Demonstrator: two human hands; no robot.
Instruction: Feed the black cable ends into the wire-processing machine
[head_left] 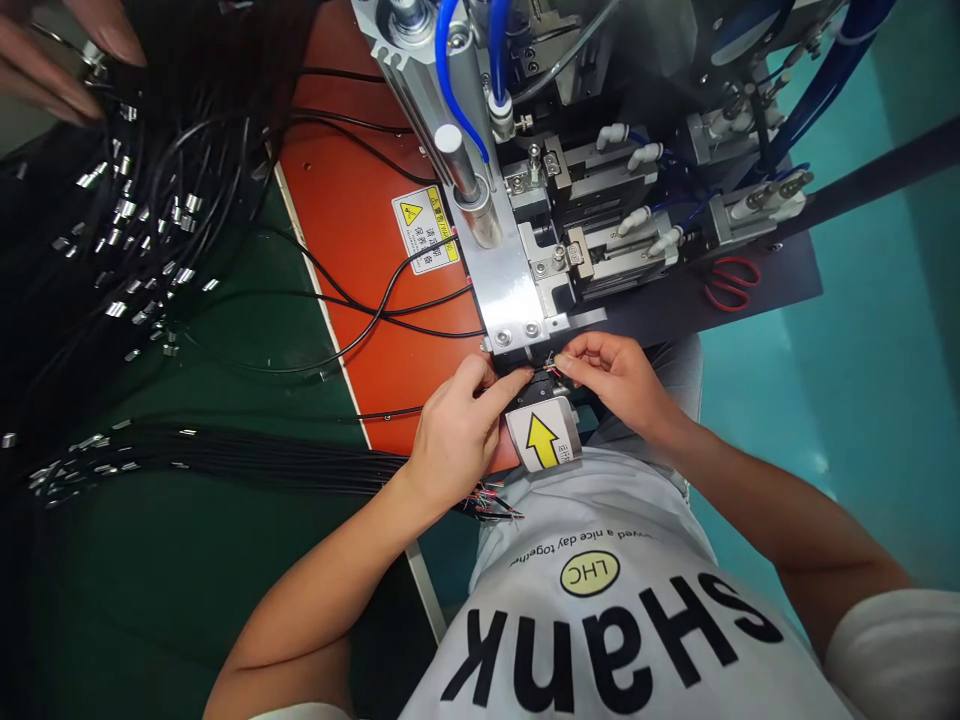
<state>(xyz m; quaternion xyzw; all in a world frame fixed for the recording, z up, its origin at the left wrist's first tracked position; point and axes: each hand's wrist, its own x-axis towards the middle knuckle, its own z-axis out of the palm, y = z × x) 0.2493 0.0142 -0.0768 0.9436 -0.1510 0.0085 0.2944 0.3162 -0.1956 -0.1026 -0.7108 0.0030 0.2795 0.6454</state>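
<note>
My left hand [457,430] is at the front of the machine, its index finger pressing a black cable [397,413] near its stripped end. That cable runs in from the left under the hand. Facing it, my right hand [611,375] pinches the thin coloured wires [553,372] fanning out of the cable end. Both sets of fingertips are close together, just below the metal plate [510,290] of the machine. A label with a yellow arrow [541,440] sits right below the fingers. The exact seat of the wires is partly hidden by the fingers.
A bundle of black cables [285,455] with stripped ends lies left of my waist. More cables with metal connectors [187,205] pile at the upper left, where another person's hand [60,60] reaches in. Red-handled scissors [731,284] lie right of the pneumatic cylinders [622,245].
</note>
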